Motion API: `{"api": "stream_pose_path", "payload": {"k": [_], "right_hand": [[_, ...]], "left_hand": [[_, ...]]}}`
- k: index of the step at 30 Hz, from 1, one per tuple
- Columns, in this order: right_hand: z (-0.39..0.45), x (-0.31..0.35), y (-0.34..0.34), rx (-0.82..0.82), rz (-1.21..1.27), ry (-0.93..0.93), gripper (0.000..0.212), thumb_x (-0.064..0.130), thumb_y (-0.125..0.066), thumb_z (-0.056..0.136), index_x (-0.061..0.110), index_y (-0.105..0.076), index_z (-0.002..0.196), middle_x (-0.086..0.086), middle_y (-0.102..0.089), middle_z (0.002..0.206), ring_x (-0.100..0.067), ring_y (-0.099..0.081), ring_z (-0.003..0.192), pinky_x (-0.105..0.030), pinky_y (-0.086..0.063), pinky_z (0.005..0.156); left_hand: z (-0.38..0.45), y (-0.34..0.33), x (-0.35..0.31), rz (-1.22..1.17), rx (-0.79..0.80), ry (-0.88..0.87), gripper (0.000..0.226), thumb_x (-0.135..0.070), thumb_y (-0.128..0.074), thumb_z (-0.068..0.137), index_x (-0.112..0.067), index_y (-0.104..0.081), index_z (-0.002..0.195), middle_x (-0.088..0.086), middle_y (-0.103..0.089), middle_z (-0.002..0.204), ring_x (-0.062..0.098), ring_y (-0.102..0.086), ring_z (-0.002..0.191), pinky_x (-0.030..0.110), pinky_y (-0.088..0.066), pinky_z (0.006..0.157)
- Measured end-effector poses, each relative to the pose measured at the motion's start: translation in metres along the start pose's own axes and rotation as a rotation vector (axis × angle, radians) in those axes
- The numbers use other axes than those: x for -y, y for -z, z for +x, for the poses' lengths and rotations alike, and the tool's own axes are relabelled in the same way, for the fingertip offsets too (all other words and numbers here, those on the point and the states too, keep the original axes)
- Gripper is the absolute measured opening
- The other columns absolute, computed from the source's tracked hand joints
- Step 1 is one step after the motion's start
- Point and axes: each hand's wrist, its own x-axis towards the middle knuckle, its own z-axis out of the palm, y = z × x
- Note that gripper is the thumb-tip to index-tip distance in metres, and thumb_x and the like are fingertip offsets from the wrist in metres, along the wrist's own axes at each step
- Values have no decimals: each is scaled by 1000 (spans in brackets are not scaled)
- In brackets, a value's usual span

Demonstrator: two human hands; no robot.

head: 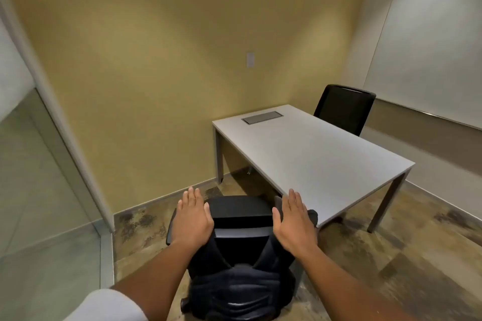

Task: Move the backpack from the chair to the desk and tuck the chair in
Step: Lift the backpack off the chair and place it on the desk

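Note:
A black office chair (240, 207) stands just in front of me, pulled out from the near left corner of the grey desk (320, 154). A black backpack (240, 292) rests against the chair's backrest on my side, its padded panel and shoulder straps facing me. My left hand (193, 216) is spread flat, palm down, over the left side of the backrest. My right hand (294, 221) is held the same way over the right side. Neither hand holds anything, and I cannot tell whether they touch the chair.
A second black chair (344, 109) is tucked in at the desk's far side. A metal cable hatch (262, 117) is set into the desk top. A glass partition (39, 190) runs along the left, a whiteboard (430, 60) hangs on the right wall, and a yellow wall lies ahead.

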Motion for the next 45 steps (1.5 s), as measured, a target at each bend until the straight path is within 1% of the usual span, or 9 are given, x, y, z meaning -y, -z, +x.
{"api": "stream_pose_path", "payload": {"k": [3, 6, 8, 11, 18, 29, 33, 37, 45], "right_hand": [[-4, -4, -8, 13, -96, -48, 59, 45, -27, 101, 9, -36, 147, -12, -27, 159, -27, -24, 145, -40, -22, 118], [-9, -2, -8, -43, -169, -78, 54, 51, -30, 98, 13, -60, 122, -8, -57, 132, -27, -51, 120, -41, -46, 95], [-7, 1, -5, -43, -168, -138, 59, 59, -34, 94, 14, -61, 123, -7, -58, 128, -26, -49, 118, -40, -48, 92], [-1, 4, -1, -7, -67, -319, 73, 66, -44, 86, 11, -55, 132, -13, -51, 131, -31, -42, 123, -41, -46, 99], [21, 1, 7, 117, 155, -568, 89, 60, -73, 66, 5, -49, 132, -18, -47, 133, -34, -45, 121, -41, -49, 96], [44, -10, 3, 190, 421, -732, 69, 46, -76, 47, 2, -66, 99, -15, -65, 106, -34, -60, 102, -40, -56, 80], [46, -14, 4, 72, 663, -822, 50, 28, -73, 38, 1, -62, 79, -8, -63, 82, -27, -64, 78, -34, -51, 56], [47, -16, 1, -150, 896, -942, 54, 19, -76, 46, 1, -57, 93, -5, -57, 80, -22, -59, 68, -26, -44, 46], [14, -13, -6, -510, 1018, -1016, 85, 35, -83, 49, 6, -55, 123, -6, -63, 107, -18, -56, 71, -23, -46, 62]], "left_hand": [[-4, -7, 4, 29, 118, 94, 63, -38, -24, 105, -2, -8, 155, 16, -8, 164, 28, -8, 151, 40, -13, 122], [-7, -11, 3, 0, 155, 208, 70, -47, -36, 101, -3, -19, 152, 16, -34, 156, 32, -35, 140, 43, -39, 106], [-6, -7, 1, -47, 118, 284, 67, -49, -48, 95, -7, -32, 144, 14, -55, 136, 32, -57, 115, 40, -51, 82], [-2, 0, 0, -102, 80, 385, 60, -47, -63, 82, -11, -46, 128, 9, -65, 106, 28, -60, 83, 34, -45, 61], [8, 3, 5, -162, 93, 622, 85, -59, -80, 62, -3, -58, 122, 17, -55, 125, 35, -56, 113, 43, -55, 85], [26, -5, 25, -393, 210, 746, 73, -61, -79, 49, -1, -64, 88, 16, -66, 95, 36, -66, 87, 43, -60, 77], [31, -6, 32, -687, 154, 862, 43, -31, -78, 49, -2, -52, 67, 11, -54, 69, 28, -57, 63, 35, -45, 55], [36, -10, 36, -981, 22, 984, 24, -7, -67, 60, -9, -43, 66, 9, -48, 70, 26, -48, 59, 33, -37, 50], [16, -4, 15, -1200, -145, 1084, 25, 1, -58, 60, -15, -39, 63, 6, -44, 64, 25, -52, 59, 33, -44, 50]]}}
